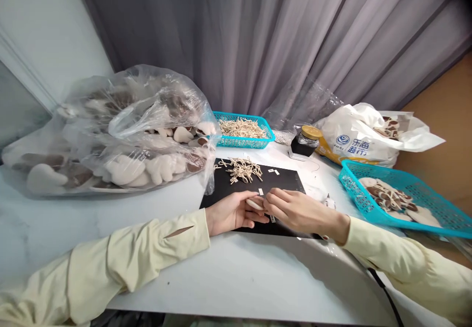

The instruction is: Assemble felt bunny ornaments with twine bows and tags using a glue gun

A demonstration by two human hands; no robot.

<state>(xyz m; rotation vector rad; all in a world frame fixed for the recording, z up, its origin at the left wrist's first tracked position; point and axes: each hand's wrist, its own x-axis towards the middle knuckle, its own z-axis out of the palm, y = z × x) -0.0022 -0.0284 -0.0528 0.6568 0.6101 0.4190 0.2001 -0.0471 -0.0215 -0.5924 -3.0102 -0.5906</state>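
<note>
My left hand [230,213] is closed around a small plush piece [254,204], white along its edge and brownish on the inner side. Thumb and fingers of my right hand [295,210] are pinched together at the right end of the same piece, hiding that part. Both hands are over a black mat [221,189]. Just beyond them lies a small white tag [260,192], with a few more tags scattered about. A pile of knotted beige cord loops [243,170] lies at the back of the mat.
A large clear plastic bag [140,115] of white-and-brown plush pieces sits left. Behind the mat stand a blue basket [239,142] of cord loops and a gold-lidded jar [310,133]. On the right are a white shopping bag [354,140] and another blue basket [409,182] holding plush pieces with cords.
</note>
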